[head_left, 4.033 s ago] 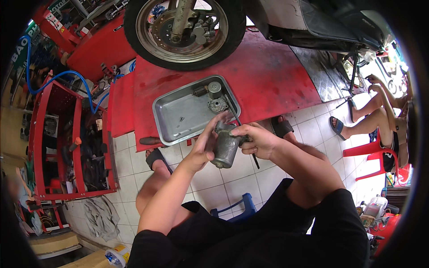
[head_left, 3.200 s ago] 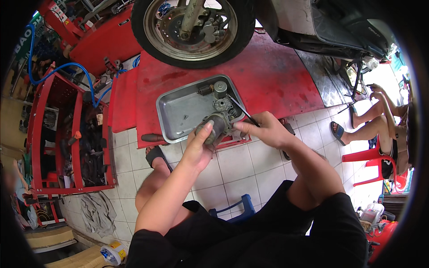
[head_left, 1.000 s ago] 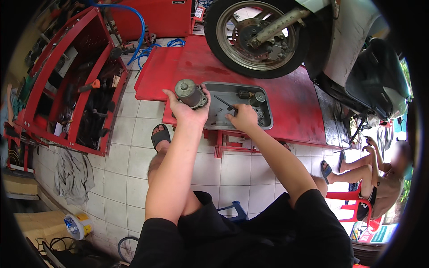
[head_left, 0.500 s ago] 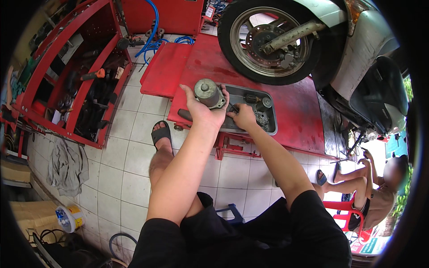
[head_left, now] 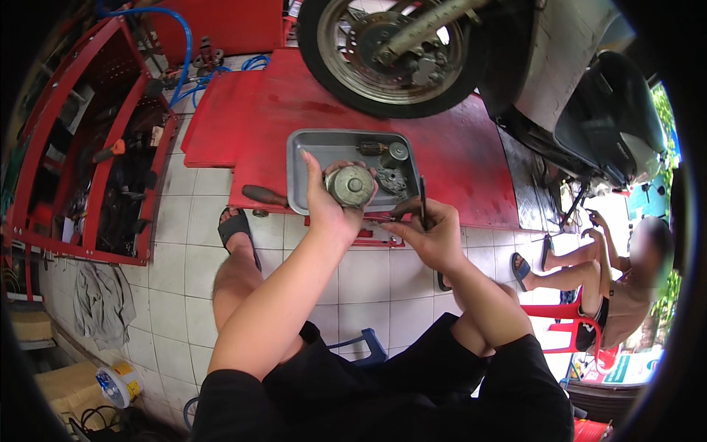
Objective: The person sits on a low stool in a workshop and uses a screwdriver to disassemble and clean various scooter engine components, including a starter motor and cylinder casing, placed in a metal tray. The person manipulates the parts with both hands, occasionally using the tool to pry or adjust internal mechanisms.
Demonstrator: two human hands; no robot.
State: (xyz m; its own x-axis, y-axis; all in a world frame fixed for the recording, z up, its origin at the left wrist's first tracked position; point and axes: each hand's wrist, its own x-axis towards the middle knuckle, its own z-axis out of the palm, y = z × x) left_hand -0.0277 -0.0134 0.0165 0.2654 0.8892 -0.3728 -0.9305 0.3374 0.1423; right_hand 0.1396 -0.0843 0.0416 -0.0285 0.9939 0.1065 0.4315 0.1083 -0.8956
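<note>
My left hand [head_left: 328, 208] is wrapped round a grey cylindrical motor [head_left: 349, 186], its domed metal end with a small central boss facing up, above the near edge of a grey metal tray [head_left: 296, 169]. To its right, my right hand [head_left: 440, 234] pinches a thin dark tool [head_left: 423, 193] with one bar standing upright; its full shape is partly hidden by the fingers. Inside the tray are a small metal cylinder [head_left: 396, 154], a dark part with a coppery tint [head_left: 372, 148] and a cast metal piece [head_left: 390, 181].
The tray sits on a red lift platform [head_left: 471, 173] below a motorcycle's front wheel [head_left: 324, 66]. A dark tool handle [head_left: 264, 195] lies left of the tray. At the left stands a red tool rack [head_left: 125, 155]; at the right, another person [head_left: 622, 295] sits on a red chair.
Both hands have come nearer to me, and the motor is now tilted with its domed end more toward me. My right hand has risen out of the tray with the dark tool.
</note>
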